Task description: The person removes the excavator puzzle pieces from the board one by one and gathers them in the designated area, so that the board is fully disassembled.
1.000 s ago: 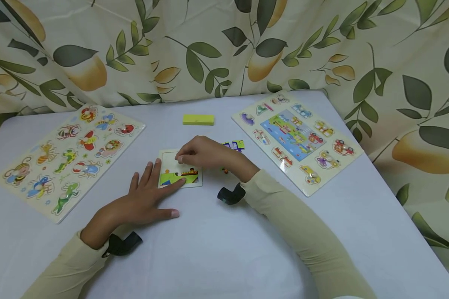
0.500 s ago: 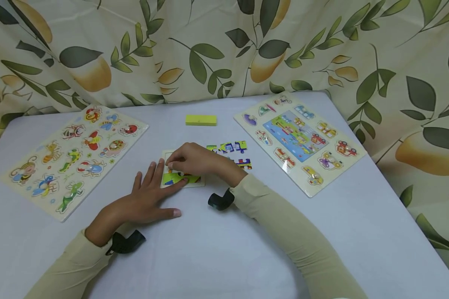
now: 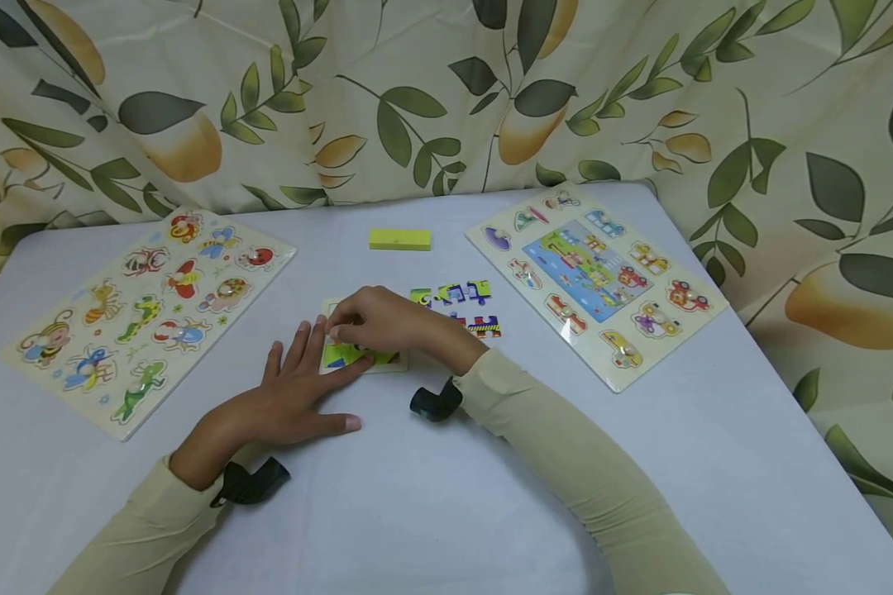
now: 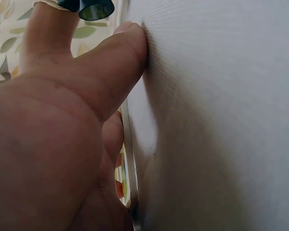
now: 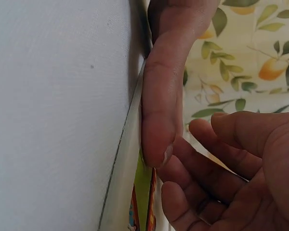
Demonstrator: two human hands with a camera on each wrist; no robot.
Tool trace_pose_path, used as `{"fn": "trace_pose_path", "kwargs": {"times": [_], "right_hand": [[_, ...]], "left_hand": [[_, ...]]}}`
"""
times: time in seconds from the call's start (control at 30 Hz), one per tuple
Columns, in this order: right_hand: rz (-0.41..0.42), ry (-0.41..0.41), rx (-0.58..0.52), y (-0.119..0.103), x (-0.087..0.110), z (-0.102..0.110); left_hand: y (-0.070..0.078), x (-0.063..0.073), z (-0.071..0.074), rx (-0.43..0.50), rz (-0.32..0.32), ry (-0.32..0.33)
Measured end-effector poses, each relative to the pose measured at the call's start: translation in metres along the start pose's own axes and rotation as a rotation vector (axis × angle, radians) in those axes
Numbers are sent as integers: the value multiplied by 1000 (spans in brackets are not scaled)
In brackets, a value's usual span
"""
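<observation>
A small square puzzle tray (image 3: 390, 371) lies between the hands, with green picture pieces (image 3: 341, 355) along its near side. My left hand (image 3: 290, 401) lies spread at its left, fingertips on the frame and index finger reaching across the near edge. Above the tray, my right hand (image 3: 379, 318) has bent fingers, thumb and index tips down at the left part. Whether a piece sits under those tips is hidden. The right wrist view has the right hand's curled fingers (image 5: 176, 197) beside the left index finger (image 5: 159, 106). Loose puzzle pieces (image 3: 479, 292) lie to the right, partly covered.
An insect puzzle board (image 3: 216, 330) lies at the left, a vehicle puzzle board (image 3: 603, 368) at the right. Behind the tray is a yellow-green block (image 3: 399, 240). A leaf-patterned curtain (image 3: 417, 49) hangs behind the white-covered table (image 3: 417, 512).
My right hand has shifted left and slightly nearer over the tray, uncovering more loose pieces at the right. Over the last half second it barely moves. My left hand stays put.
</observation>
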State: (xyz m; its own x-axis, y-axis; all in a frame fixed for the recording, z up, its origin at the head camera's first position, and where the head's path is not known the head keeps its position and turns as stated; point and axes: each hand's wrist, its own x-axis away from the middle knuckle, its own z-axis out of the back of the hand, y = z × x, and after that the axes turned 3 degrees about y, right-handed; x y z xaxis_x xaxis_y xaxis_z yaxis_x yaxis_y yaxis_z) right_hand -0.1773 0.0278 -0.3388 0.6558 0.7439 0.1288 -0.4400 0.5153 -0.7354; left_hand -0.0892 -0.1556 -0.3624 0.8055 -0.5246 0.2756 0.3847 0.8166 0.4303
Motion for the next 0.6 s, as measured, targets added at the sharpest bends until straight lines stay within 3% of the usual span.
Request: {"fn": "trace_pose_path", "kwargs": {"times": [0.6], "right_hand": [[33, 43, -89, -1, 2, -2]], "left_hand": [[-1, 1, 1, -6, -29, 9]]}}
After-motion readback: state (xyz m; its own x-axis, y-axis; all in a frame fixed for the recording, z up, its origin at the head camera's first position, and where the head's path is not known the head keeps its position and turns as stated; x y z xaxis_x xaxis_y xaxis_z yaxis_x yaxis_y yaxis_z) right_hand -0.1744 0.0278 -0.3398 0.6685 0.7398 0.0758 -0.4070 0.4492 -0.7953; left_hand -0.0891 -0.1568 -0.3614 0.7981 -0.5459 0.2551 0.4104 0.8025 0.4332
